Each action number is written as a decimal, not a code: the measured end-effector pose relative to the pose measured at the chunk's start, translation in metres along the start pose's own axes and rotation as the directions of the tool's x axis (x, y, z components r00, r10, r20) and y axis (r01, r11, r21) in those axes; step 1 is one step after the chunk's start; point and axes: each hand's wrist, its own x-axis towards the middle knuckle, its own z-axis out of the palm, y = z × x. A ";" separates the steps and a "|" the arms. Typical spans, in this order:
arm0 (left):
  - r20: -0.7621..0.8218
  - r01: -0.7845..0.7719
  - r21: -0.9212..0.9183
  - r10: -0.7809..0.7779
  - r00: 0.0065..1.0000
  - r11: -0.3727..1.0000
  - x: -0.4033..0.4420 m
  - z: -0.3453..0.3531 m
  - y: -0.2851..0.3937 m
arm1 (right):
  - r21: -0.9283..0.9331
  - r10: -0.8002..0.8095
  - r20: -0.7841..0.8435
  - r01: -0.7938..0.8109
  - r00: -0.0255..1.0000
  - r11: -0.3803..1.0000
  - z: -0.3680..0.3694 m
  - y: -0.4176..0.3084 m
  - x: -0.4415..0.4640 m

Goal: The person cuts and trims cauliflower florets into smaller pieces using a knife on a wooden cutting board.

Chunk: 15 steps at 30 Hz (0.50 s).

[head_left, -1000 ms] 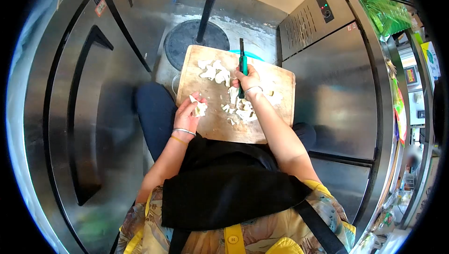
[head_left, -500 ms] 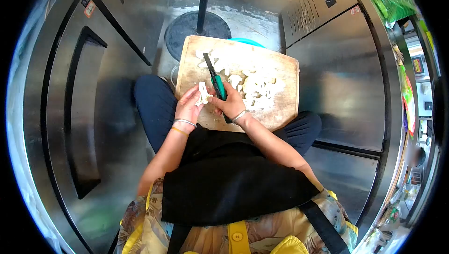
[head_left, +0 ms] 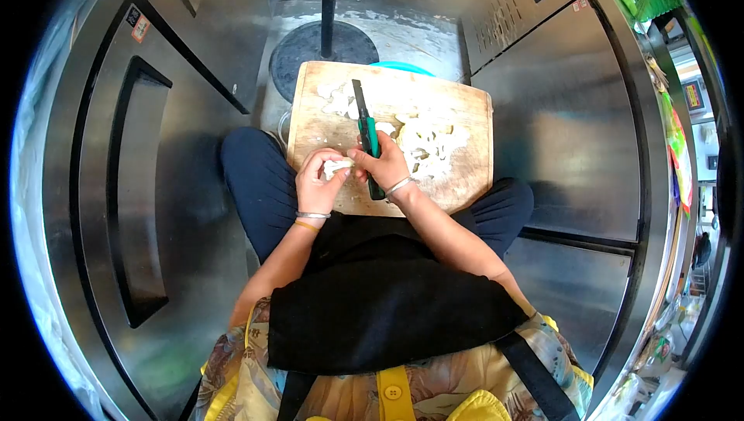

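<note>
While the left hand pinches a white piece, cauliflower-like in look, between bent fingers and thumb, the right hand is closed round the handle of a green-and-black utility knife. Blade out, pointing up and away from the person; butt of the handle projects below the right palm, toward the body. Right thumb and fingertips reach across to the white piece, at or very near its right end; contact not certain at this scale. Hands close together, neither spread open.

Both hands lie over the near part of a wooden cutting board, left of its middle. Beyond and to the right of the right hand: a broad scatter of white chunks, outlines partly lost in glare. Beyond the left hand, near the far left corner of the board: a smaller group of white bits, just left of the blade.

Wrists: silver bangle and yellow band on the left; silver bracelet on the right. Nearer the body than the hands: black apron. Past the board's far edge: round black base with upright pole, and the rim of a blue object, mostly hidden. Steel cabinet well to the left of the hands; second steel unit well to the right.
</note>
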 end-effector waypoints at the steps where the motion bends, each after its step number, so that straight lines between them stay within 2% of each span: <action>1: 0.021 -0.066 0.112 0.064 0.998 0.992 -0.001 -0.001 0.004 | 0.029 0.019 -0.007 -0.019 1.000 0.999 0.001 0.001 0.000; 5: -0.028 -0.066 0.163 0.072 0.997 0.984 -0.003 0.002 0.022 | 0.046 0.020 0.004 -0.020 1.000 0.999 0.001 0.002 0.000; 7: -0.109 -0.050 -0.066 0.043 0.993 0.997 -0.002 0.004 0.028 | -0.079 -0.061 0.073 0.067 0.995 0.995 -0.003 -0.001 0.000; 8: -0.107 -0.050 -0.065 0.043 0.993 0.997 -0.001 0.002 0.027 | -0.077 -0.061 0.071 0.067 0.996 0.995 -0.006 -0.003 0.000; 11: 0.112 0.184 -0.228 -0.162 0.980 0.956 0.002 -0.008 0.019 | -0.251 -0.160 0.251 0.224 0.955 0.942 -0.013 -0.011 0.002; 12: 0.113 0.184 -0.228 -0.161 0.980 0.956 0.001 -0.008 0.016 | -0.252 -0.160 0.250 0.224 0.955 0.941 -0.015 -0.011 0.003; 14: 0.243 0.293 -0.327 -0.220 0.945 0.898 -0.003 -0.009 0.010 | -0.358 -0.317 0.202 0.371 0.927 0.857 -0.017 -0.010 0.004; 15: 0.235 0.288 -0.328 -0.218 0.947 0.900 -0.004 -0.008 0.006 | -0.339 -0.304 0.162 0.342 0.939 0.877 -0.017 -0.009 0.003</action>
